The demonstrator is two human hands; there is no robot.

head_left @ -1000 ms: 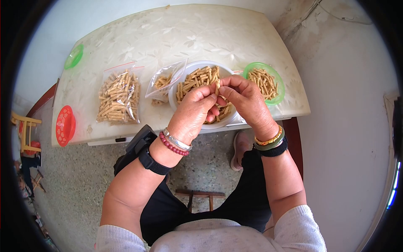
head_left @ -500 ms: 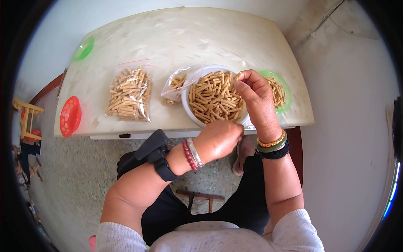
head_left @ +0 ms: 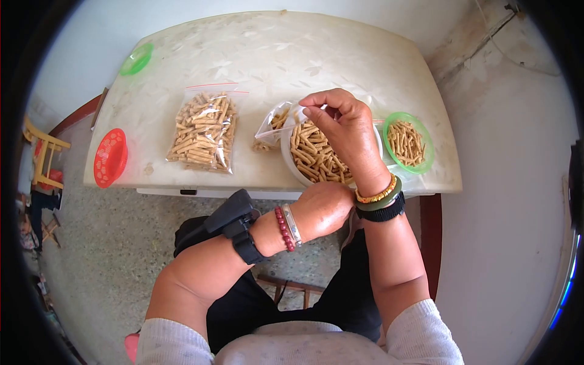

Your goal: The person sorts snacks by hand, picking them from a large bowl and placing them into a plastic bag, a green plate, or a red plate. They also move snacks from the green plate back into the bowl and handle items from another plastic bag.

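My right hand (head_left: 344,131) reaches left across a white bowl (head_left: 292,167) full of tan snack sticks. Its thumb and forefinger pinch the open edge of a small clear plastic bag (head_left: 271,126), which holds a few sticks and lies against the bowl's left side. My left hand (head_left: 325,210) is curled into a fist just below the table's front edge, under the bowl, with nothing visible in it. Both wrists carry bracelets and a black band.
A filled, sealed bag of sticks (head_left: 204,131) lies left of the bowl. A green basket (head_left: 427,155) with sticks sits to the bowl's right. A red basket (head_left: 109,158) and another green basket (head_left: 135,59) stand at the pale table's (head_left: 274,55) left edge. A wall rises on the right.
My left hand dropped from the bowl to below the table edge. My right hand, pinching a stick half a second ago, swung left from the green basket side to the small bag.
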